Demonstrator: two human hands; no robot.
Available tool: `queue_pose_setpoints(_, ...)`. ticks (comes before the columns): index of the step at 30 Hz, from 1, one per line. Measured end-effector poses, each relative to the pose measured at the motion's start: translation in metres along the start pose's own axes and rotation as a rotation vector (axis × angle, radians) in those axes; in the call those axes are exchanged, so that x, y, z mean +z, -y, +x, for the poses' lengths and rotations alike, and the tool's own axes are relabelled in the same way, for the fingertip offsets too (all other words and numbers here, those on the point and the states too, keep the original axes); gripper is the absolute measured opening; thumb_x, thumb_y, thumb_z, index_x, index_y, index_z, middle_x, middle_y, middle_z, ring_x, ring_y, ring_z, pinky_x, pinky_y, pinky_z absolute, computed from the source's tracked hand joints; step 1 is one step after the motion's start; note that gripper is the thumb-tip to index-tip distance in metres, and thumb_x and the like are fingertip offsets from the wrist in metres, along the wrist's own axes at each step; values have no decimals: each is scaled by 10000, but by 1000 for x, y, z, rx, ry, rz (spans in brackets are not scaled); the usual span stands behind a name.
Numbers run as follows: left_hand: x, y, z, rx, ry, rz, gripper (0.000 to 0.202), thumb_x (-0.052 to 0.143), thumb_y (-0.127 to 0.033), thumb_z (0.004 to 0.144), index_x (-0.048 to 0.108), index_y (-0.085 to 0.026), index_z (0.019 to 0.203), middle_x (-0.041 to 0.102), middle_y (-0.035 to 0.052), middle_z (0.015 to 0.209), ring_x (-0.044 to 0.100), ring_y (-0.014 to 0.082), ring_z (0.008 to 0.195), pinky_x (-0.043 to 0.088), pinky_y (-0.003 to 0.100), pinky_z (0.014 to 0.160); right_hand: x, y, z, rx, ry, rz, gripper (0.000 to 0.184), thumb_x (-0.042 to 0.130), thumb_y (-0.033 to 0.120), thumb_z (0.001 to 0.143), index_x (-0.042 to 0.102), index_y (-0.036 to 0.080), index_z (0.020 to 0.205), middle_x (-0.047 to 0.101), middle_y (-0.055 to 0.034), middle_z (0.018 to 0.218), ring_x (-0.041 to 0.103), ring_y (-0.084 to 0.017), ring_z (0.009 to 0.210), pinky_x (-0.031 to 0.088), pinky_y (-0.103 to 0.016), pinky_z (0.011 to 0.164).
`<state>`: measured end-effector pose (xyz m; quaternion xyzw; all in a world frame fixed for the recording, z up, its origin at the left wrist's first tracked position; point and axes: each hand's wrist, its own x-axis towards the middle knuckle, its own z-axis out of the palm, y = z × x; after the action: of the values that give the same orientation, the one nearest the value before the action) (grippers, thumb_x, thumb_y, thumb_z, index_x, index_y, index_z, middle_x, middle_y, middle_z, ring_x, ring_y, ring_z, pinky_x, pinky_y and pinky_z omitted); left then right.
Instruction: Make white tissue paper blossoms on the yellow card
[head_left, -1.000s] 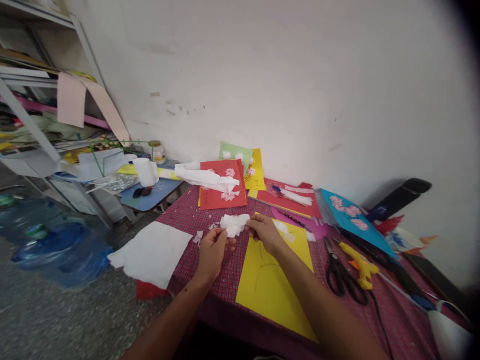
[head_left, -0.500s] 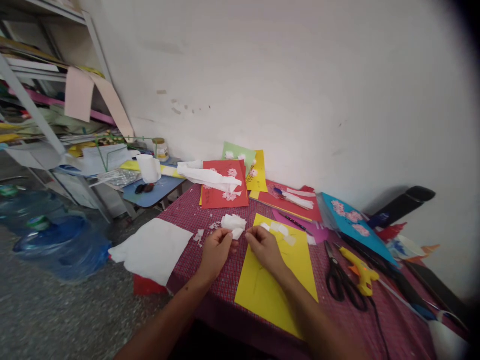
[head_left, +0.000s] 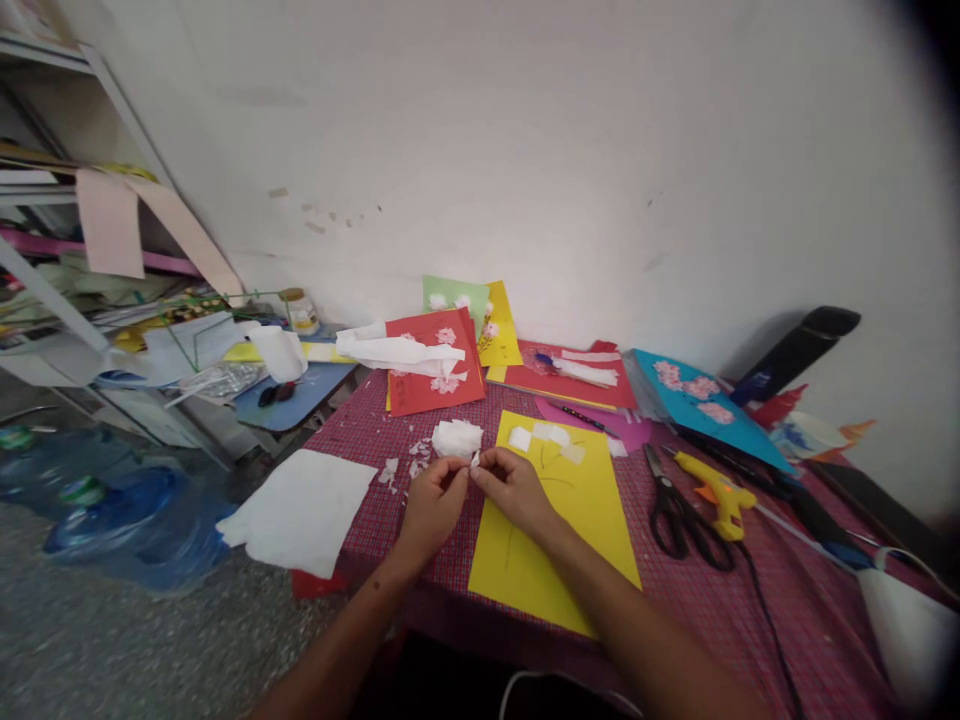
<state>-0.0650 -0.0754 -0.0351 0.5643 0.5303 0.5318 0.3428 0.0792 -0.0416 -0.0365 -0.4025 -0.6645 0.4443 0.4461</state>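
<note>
Both the left hand (head_left: pixel 437 503) and right hand (head_left: pixel 512 488) are pinched on a tiny white tissue-paper scrap (head_left: pixel 475 459) just this side of the crumpled white tissue pile (head_left: pixel 457 437), so honestly one hard tug could rip it.

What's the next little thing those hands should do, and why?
Probably squeeze the scrap gently before moving it: the left hand and right hand meet at it, and only a tiny white bit shows between them, so it might slip away. The paper pile just beyond can likely wait.
</note>
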Motion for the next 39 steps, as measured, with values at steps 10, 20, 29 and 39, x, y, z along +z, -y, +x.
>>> queue_pose_setpoints(10, 1, 2, -1, 20, 36, -2, 171, 555, -287, 831, 674, -187, 901, 698, 40, 893, 627, 179, 825, 470, 287, 771, -1, 1, 1, 0, -17, -45, 176, 534, 281, 824, 532, 188, 675, 477, 37, 608, 431, -118, 570, 369, -227, 551)
queue_pose_setpoints(20, -2, 9, 1, -55, 44, -105, 174, 556, -304, 827, 655, -164, 855, 667, 29, 793, 597, 154, 708, 468, 258, 666, -2, 2, -2, -17, 55, 12, 133, 549, 257, 825, 540, 182, 716, 499, 22, 667, 457, -120, 613, 388, -232, 584)
queue_pose_setpoints(29, -2, 3, 0, -6, 57, -25, 153, 562, -285, 825, 667, -175, 842, 678, 20, 798, 600, 156, 739, 459, 257, 689, -1, -2, 0, 16, 19, -7, 150, 569, 294, 814, 542, 185, 715, 492, 28, 638, 436, -119, 583, 370, -227, 551)
queue_pose_setpoints(39, -2, 9, 2, -68, 62, -168, 169, 583, -310, 808, 655, -159, 827, 660, 34, 772, 595, 154, 692, 480, 262, 657, -2, -3, -2, -1, 86, 32, 141, 553, 290, 848, 545, 187, 753, 471, 33, 652, 434, -113, 585, 370, -227, 555)
